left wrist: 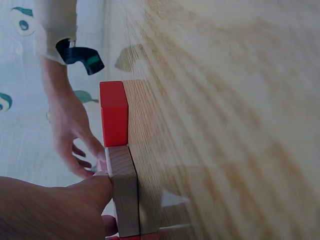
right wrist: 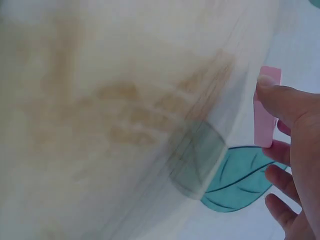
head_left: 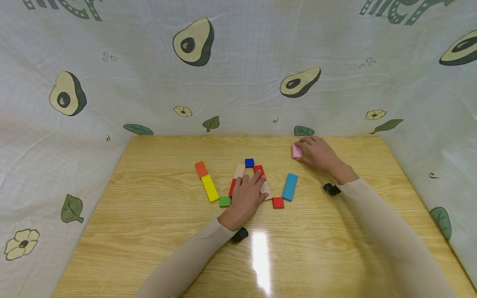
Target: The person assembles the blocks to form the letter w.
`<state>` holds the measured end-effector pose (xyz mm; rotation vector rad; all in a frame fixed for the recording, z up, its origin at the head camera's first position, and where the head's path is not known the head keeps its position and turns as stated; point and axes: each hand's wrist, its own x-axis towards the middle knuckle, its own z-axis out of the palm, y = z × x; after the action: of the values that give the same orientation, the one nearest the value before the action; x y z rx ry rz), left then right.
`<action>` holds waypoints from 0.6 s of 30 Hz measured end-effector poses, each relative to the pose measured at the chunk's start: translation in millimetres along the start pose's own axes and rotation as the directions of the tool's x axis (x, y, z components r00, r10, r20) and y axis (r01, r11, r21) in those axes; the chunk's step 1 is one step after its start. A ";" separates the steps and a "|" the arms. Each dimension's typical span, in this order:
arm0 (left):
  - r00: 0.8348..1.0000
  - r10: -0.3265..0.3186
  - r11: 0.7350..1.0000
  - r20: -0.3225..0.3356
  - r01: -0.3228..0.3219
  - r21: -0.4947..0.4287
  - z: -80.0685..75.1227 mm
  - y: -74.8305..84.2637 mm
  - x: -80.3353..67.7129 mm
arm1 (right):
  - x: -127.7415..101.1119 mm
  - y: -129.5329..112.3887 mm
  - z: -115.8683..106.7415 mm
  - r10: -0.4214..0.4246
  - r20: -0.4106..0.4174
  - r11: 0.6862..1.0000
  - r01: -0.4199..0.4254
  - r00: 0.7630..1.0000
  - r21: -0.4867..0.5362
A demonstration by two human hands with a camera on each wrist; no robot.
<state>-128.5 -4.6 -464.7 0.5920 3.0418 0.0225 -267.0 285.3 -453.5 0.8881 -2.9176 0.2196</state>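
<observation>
Head view: pink block (head_left: 297, 150) sits at the far right of the wooden table (head_left: 156, 231), well apart from the blue square block (head_left: 249, 162), to its right and a bit farther back. Right hand (head_left: 316, 154) has it pinched, thumb on one face, other fingers curled behind; right wrist view confirms the grip, block held on edge near the table's far rim.

Left hand (head_left: 247, 194) lies flat w/ fingers straight, pressing on the blocks just below the blue square: a natural wood block (head_left: 239, 170) and red block (head_left: 258, 169) fanning down from it, more red and wood half hidden under the fingers. Left wrist view shows a fingertip against a wood block butted end to end w/ a red one.

Left of the blue square: orange block (head_left: 201, 169) joined to a yellow block (head_left: 210, 188), then a green square (head_left: 224, 201). Right of it: red square (head_left: 278, 203) and a light blue block (head_left: 290, 187).

Progress, as a judgement: zigzag row looks mostly laid, approx nine pieces down; pink one not yet placed, prob. the right end left to finish.

Writing: dark green letters on the avocado-print cloth (head_left: 238, 82) at both top corners, cut off by the frame, can't be read for sure.
</observation>
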 end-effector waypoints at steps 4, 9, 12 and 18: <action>1.000 -0.002 1.000 0.008 0.002 -0.003 -0.8 0.0 -0.3 | -11.8 -7.8 -4.1 -0.009 -0.047 1.000 0.010 0.999 0.012; 1.000 -0.001 1.000 0.006 0.001 -0.008 -1.4 -0.1 -0.6 | -26.5 -13.6 -6.6 0.003 -0.069 1.000 -0.002 0.998 0.021; 1.000 -0.002 1.000 0.004 0.002 -0.014 -0.6 -0.1 -0.1 | -34.5 -15.9 -6.5 0.017 -0.084 1.000 -0.014 0.996 0.025; 1.000 0.000 1.000 0.004 0.000 -0.008 0.9 -0.2 0.7 | -46.9 -19.2 -4.0 0.014 -0.116 0.999 -0.010 0.993 0.034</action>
<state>-129.2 -4.5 -465.6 0.5910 3.0365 0.0333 -217.3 295.8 -453.1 0.8326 -2.8206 0.3105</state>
